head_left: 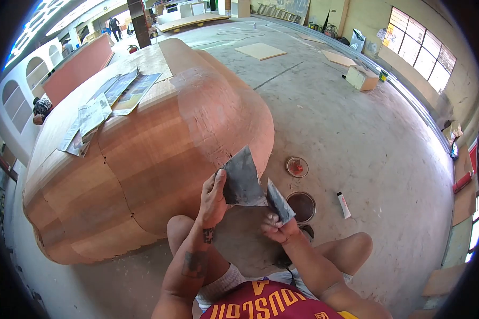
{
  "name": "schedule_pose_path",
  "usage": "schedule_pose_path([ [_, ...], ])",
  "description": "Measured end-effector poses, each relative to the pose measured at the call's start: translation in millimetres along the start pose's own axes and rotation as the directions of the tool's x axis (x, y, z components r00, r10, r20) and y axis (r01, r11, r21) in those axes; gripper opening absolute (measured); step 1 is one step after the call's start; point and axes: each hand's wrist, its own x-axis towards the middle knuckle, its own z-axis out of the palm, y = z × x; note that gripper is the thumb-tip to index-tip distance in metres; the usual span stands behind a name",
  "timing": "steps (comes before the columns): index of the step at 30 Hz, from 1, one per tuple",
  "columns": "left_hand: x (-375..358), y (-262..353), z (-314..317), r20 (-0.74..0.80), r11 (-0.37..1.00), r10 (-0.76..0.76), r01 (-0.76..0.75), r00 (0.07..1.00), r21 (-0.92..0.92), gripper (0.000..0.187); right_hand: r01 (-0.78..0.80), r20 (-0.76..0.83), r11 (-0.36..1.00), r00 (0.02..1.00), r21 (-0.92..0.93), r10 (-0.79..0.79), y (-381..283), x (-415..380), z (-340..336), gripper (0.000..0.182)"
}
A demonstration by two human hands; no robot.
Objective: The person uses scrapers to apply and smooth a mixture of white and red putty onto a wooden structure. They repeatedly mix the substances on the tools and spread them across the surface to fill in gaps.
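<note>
My left hand [213, 201] grips a grey, smeared flat plate [245, 179] by its left edge, thumb on the near face. My right hand [278, 228] is closed around a smaller grey putty scraper [280, 203], which is tilted, its tip just right of the plate. Beyond both hands stands a large curved wooden form [143, 175], with a patch of pale, smeared filler [207, 106] on its rounded corner. On the floor by my right hand are an open can [302, 207] of brownish paste, a round lid [297, 167] with red paste, and a white tube [344, 205].
Newspaper sheets [109, 103] lie on top of the wooden form. Flat boards [261, 51] and a box-like block [362, 78] rest on the concrete floor [346, 133]. One person [41, 109] is behind the form at left; another [114, 27] stands far back.
</note>
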Motion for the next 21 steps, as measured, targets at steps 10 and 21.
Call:
schedule_pose_path([
  [10, 8.8, -11.4, -19.3, -0.002, 0.915, 0.151, -0.139, 0.988, 0.378, 0.034, -0.142, -0.062, 0.99, 0.988, -0.001, 0.142, 17.9, 8.6, -6.0, 0.017],
  [21, -0.9, 5.4, -9.4, 0.12, 0.77, 0.092, -0.147, 0.988, 0.62, 0.038, -0.064, -0.248, 0.993, 0.968, -0.097, 0.038, 25.0, 7.6, -16.4, 0.021],
])
